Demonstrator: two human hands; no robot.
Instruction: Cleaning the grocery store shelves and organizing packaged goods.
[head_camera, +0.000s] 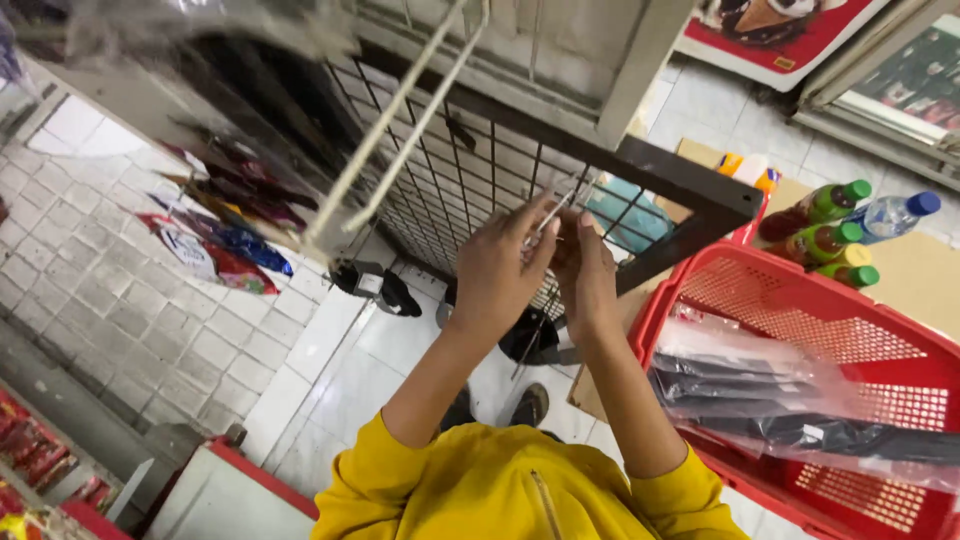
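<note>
Both of my hands are raised to a dark wire grid panel (450, 190) on a display rack. My left hand (495, 275) pinches a thin metal peg hook (556, 208) between thumb and fingers, right at the grid. My right hand (585, 270) is pressed next to it, fingertips on the same hook from the right side. The hook's far end is hidden among the grid wires. My sleeves are yellow.
A long white wire hook (400, 130) juts out from the rack toward me. Snack packets (215, 250) hang at the left. A red plastic basket (760, 300) at the right holds clear bags of dark items (780, 400). Green-capped bottles (825, 235) and a water bottle (890, 215) lie on cardboard behind.
</note>
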